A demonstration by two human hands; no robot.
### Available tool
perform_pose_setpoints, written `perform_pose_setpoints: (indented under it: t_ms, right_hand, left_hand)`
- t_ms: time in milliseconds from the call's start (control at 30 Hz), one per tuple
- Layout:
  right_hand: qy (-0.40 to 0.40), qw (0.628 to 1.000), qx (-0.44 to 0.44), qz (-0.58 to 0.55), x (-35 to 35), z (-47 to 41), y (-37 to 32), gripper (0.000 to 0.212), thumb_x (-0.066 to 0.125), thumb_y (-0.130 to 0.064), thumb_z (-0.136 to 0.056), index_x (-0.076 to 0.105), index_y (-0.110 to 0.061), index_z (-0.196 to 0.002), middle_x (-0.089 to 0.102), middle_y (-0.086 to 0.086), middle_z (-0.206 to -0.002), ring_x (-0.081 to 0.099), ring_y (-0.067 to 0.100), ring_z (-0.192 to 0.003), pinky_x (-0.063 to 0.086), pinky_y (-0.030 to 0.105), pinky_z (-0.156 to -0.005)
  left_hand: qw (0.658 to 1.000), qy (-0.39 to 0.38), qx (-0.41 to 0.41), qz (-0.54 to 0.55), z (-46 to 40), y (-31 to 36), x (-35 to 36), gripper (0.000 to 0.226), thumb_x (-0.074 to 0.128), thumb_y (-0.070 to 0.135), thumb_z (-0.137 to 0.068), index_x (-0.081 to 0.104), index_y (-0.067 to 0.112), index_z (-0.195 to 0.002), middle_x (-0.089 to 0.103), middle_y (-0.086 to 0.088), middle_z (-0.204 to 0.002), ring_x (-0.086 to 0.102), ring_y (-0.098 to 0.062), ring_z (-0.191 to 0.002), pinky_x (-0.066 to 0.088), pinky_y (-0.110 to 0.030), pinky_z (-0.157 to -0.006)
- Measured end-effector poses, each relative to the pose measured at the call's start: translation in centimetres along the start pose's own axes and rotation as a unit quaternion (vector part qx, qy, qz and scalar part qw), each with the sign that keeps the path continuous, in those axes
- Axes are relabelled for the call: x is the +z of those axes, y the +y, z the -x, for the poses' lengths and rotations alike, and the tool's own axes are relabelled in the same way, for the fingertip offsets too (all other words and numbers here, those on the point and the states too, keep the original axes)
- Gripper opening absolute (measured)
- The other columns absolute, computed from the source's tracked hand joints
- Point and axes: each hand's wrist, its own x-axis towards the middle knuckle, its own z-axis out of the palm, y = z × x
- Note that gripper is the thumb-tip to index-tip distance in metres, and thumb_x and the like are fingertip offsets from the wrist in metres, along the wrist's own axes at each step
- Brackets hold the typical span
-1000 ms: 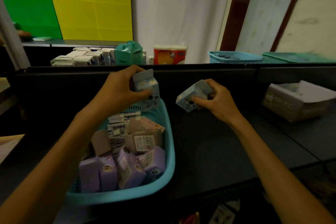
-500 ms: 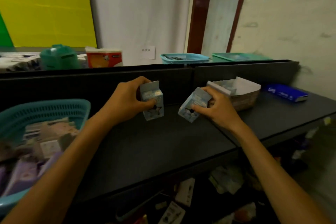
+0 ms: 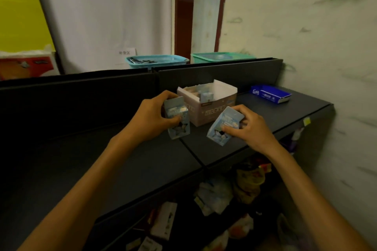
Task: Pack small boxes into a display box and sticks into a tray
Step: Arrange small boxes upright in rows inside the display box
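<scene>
The view has swung right since a second ago: the teal basket of loose boxes has gone out of frame, and the open display box (image 3: 207, 106) now sits just beyond both hands on the dark desk (image 3: 102, 169). The left hand (image 3: 152, 118) grips one small pale-blue box (image 3: 177, 117) nearly upright, its fingers curled round it. The right hand (image 3: 250, 126) pinches a second small blue box (image 3: 224, 126), tilted with its top leaning right. Both boxes have travelled from above the basket to just in front of the display box, which already holds at least one similar box (image 3: 206, 97). That suggests the carry is nearly over and placing comes next. A blue carton (image 3: 270, 94) lies further right on the desk.
</scene>
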Motion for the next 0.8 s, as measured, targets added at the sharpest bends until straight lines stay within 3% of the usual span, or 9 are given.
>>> perform_pose_setpoints:
  t_ms: [233,400,667,800]
  right_hand:
    - [0.007,0.999,0.027,0.018,-4.0,-2.4,4.8,0.038,0.077,-0.022,-0.077,0.055,-0.024,-0.109,0.062,-0.015,-0.100,0.063,-0.007,-0.089,0.055,0.015,-0.071]
    - [0.013,1.000,0.010,0.020,-6.2,-6.9,8.3,0.040,0.077,-0.025,-0.077,0.056,-0.023,-0.111,0.064,-0.013,-0.102,0.065,-0.001,-0.092,0.057,0.021,-0.075]
    - [0.018,0.999,-0.046,-0.008,-8.4,-16.5,11.2,0.040,0.075,-0.021,-0.080,0.054,-0.020,-0.114,0.063,-0.010,-0.105,0.064,-0.002,-0.094,0.055,0.016,-0.071]
    - [-0.002,0.998,-0.065,-0.004,-8.0,-19.8,12.9,0.041,0.073,-0.022,-0.081,0.052,-0.020,-0.117,0.062,-0.004,-0.109,0.064,0.005,-0.099,0.057,0.022,-0.075]
  left_hand:
    - [1.000,0.004,0.021,0.014,-6.7,0.2,5.3,0.053,0.071,0.026,-0.079,0.046,0.028,-0.125,0.057,0.004,-0.120,0.056,0.000,-0.085,0.048,-0.006,-0.058]
    - [0.999,0.035,0.022,0.005,-13.2,-0.3,7.8,0.052,0.070,0.028,-0.080,0.046,0.028,-0.126,0.057,0.003,-0.121,0.056,-0.007,-0.100,0.047,-0.014,-0.066]
    - [0.999,0.035,0.004,0.007,-22.1,-2.4,10.6,0.050,0.072,0.028,-0.078,0.047,0.028,-0.122,0.060,0.003,-0.117,0.057,-0.004,-0.095,0.047,-0.012,-0.067]
    - [1.000,0.019,-0.016,0.004,-24.5,-3.6,12.0,0.048,0.073,0.026,-0.078,0.048,0.028,-0.119,0.060,0.002,-0.118,0.060,-0.008,-0.099,0.050,-0.015,-0.068]
